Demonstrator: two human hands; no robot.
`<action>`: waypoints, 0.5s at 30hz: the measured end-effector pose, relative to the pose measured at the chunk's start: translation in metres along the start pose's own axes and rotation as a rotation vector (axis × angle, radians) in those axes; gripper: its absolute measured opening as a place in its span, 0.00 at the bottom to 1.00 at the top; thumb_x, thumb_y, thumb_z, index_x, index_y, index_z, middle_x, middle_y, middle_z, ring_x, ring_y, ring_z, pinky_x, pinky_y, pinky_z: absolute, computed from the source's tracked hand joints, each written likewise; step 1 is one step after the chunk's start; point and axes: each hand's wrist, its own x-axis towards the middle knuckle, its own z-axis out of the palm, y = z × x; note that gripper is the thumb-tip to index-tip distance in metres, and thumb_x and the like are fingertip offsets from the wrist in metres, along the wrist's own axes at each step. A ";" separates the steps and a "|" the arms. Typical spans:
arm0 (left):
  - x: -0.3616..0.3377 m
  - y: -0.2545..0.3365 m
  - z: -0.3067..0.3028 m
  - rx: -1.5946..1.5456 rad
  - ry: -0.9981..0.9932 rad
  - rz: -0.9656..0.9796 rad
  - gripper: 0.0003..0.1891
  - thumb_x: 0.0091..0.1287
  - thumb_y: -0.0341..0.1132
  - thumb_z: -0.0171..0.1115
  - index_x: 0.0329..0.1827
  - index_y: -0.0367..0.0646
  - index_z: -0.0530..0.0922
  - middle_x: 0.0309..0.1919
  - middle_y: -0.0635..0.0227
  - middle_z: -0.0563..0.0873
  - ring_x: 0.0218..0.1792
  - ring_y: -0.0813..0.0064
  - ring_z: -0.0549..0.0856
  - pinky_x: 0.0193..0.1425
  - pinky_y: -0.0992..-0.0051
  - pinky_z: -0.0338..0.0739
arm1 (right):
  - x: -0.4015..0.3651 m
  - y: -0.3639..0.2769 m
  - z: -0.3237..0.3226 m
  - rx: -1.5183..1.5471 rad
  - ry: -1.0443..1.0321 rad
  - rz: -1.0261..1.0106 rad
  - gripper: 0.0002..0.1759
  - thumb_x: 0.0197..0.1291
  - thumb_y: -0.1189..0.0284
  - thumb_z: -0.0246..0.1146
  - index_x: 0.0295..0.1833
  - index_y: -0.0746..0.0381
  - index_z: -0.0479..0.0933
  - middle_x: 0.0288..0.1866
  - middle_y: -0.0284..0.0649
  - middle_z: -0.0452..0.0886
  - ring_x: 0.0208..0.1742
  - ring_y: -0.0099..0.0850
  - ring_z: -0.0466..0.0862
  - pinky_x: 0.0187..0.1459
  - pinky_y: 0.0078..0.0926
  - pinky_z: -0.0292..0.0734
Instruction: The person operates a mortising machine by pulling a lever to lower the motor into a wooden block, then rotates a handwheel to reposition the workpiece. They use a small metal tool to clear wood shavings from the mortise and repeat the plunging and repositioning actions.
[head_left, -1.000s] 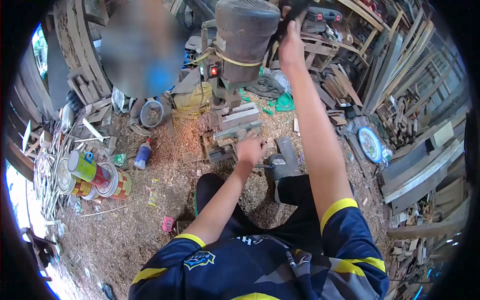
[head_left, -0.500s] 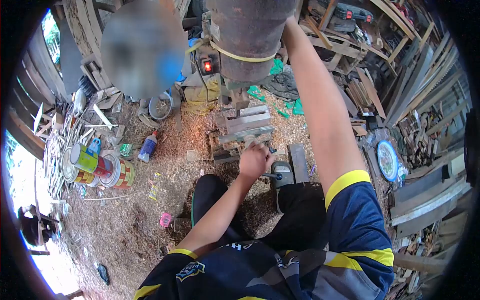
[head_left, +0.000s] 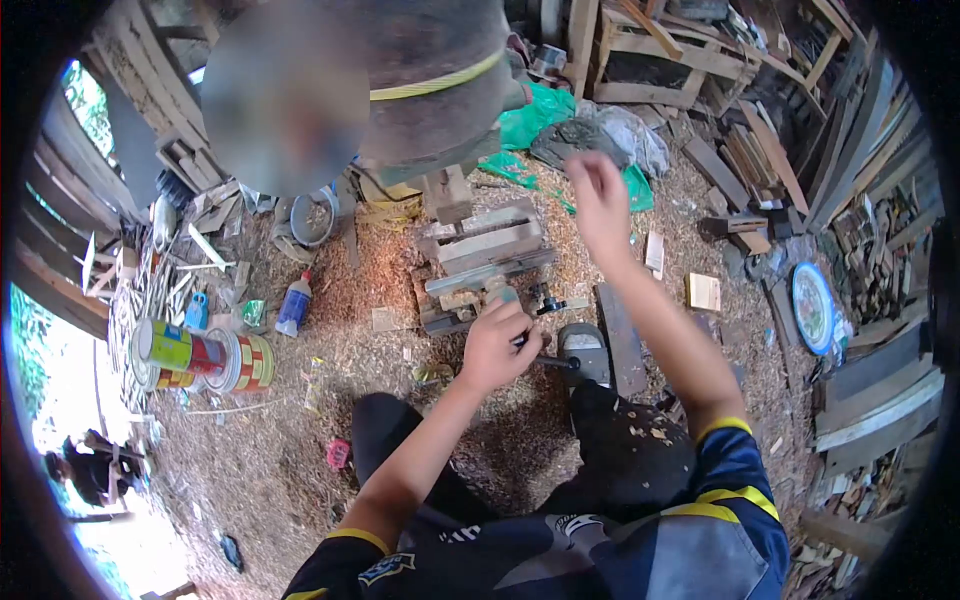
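Grips a dark handle (head_left: 548, 361) in the left hand (head_left: 497, 347), fingers wrapped tight round it, just off the near edge of the jig (head_left: 487, 248). Holds the right hand (head_left: 603, 198) up in the air over the jig's right edge, half open, fingers loosely curled, with nothing seen between them. Shows one small block (head_left: 500, 294) seated at the jig's near edge, touching the left knuckles, below the drill (head_left: 440, 100). Judging from that: block in place and clamped or being clamped; no hand on the drill itself; cannot tell whether any cut is made, since no hole or mark shows. Counting outward: one handle, one block, one jig, one drill. Then one grey box (head_left: 585, 348) touching the handle's far end on the sawdust floor (head_left: 300, 430), and one plank (head_left: 620, 340) just beside it. Further right, two small boards (head_left: 705, 292) lying well apart, and one blue plate (head_left: 812, 305) near the floor's right edge among stacked timber. To the left, one bottle (head_left: 293, 305) and at least two tins (head_left: 200, 353) on their sides.
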 end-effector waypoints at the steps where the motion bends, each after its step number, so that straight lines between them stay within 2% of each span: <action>1: -0.003 -0.006 0.000 -0.047 0.010 0.003 0.07 0.62 0.27 0.73 0.29 0.39 0.81 0.29 0.63 0.80 0.35 0.55 0.79 0.42 0.59 0.75 | -0.033 0.019 -0.016 -0.030 0.027 0.076 0.11 0.81 0.67 0.64 0.48 0.65 0.81 0.36 0.29 0.79 0.37 0.15 0.73 0.38 0.21 0.70; 3: -0.011 -0.016 0.001 -0.092 -0.008 0.008 0.03 0.65 0.27 0.73 0.36 0.41 0.86 0.32 0.64 0.83 0.36 0.57 0.79 0.44 0.61 0.73 | -0.085 0.037 -0.043 -0.070 0.076 0.176 0.12 0.81 0.67 0.64 0.46 0.65 0.81 0.36 0.28 0.78 0.36 0.15 0.72 0.37 0.21 0.68; 5: -0.011 -0.019 0.004 -0.082 -0.012 0.032 0.03 0.64 0.28 0.74 0.36 0.41 0.87 0.31 0.64 0.82 0.36 0.57 0.79 0.43 0.61 0.74 | -0.125 0.045 -0.065 -0.174 -0.154 0.536 0.17 0.82 0.64 0.61 0.43 0.66 0.81 0.34 0.32 0.77 0.36 0.17 0.73 0.36 0.24 0.68; 6: -0.011 -0.020 0.004 -0.058 0.010 0.060 0.02 0.64 0.28 0.74 0.36 0.42 0.87 0.30 0.64 0.81 0.36 0.58 0.79 0.42 0.61 0.74 | -0.139 0.058 -0.073 -0.175 -0.140 0.564 0.17 0.82 0.64 0.61 0.43 0.66 0.81 0.34 0.32 0.77 0.36 0.17 0.73 0.36 0.24 0.68; 8: -0.014 -0.023 0.005 -0.067 -0.001 0.054 0.03 0.63 0.28 0.75 0.37 0.43 0.88 0.31 0.64 0.82 0.36 0.59 0.79 0.41 0.63 0.74 | -0.161 0.090 -0.085 -0.300 -0.438 0.658 0.21 0.82 0.60 0.59 0.43 0.69 0.82 0.33 0.42 0.81 0.36 0.27 0.80 0.40 0.31 0.75; 9: -0.016 -0.024 0.006 -0.072 0.021 0.055 0.03 0.63 0.28 0.75 0.37 0.43 0.89 0.30 0.65 0.82 0.35 0.59 0.79 0.41 0.63 0.73 | -0.173 0.099 -0.091 -0.391 -0.559 0.578 0.27 0.81 0.53 0.57 0.49 0.70 0.83 0.39 0.53 0.86 0.43 0.43 0.88 0.49 0.42 0.80; 10: -0.016 -0.025 0.007 -0.075 0.047 0.058 0.03 0.63 0.27 0.75 0.37 0.43 0.89 0.30 0.65 0.82 0.35 0.60 0.79 0.41 0.63 0.73 | -0.180 0.102 -0.093 -0.390 -0.555 0.591 0.27 0.81 0.53 0.57 0.49 0.70 0.83 0.39 0.53 0.86 0.43 0.43 0.88 0.49 0.42 0.80; 12: -0.018 -0.024 0.009 -0.077 0.045 0.046 0.03 0.62 0.27 0.75 0.37 0.44 0.89 0.30 0.66 0.82 0.35 0.61 0.79 0.41 0.63 0.73 | -0.193 0.109 -0.097 -0.601 -0.812 0.655 0.32 0.79 0.47 0.56 0.53 0.69 0.84 0.47 0.59 0.89 0.52 0.55 0.89 0.58 0.48 0.80; 13: -0.018 -0.024 0.010 -0.078 0.053 0.048 0.03 0.62 0.27 0.76 0.37 0.44 0.89 0.30 0.66 0.82 0.35 0.61 0.79 0.40 0.63 0.73 | -0.196 0.112 -0.095 -0.605 -0.879 0.669 0.35 0.78 0.43 0.55 0.56 0.68 0.85 0.50 0.60 0.89 0.55 0.58 0.88 0.60 0.50 0.79; 15: -0.020 -0.026 0.009 -0.068 0.063 0.043 0.04 0.62 0.27 0.76 0.38 0.44 0.89 0.29 0.66 0.82 0.35 0.61 0.79 0.40 0.63 0.72 | -0.203 0.112 -0.094 -0.590 -0.940 0.705 0.34 0.78 0.43 0.55 0.57 0.67 0.85 0.51 0.60 0.89 0.56 0.58 0.88 0.61 0.49 0.79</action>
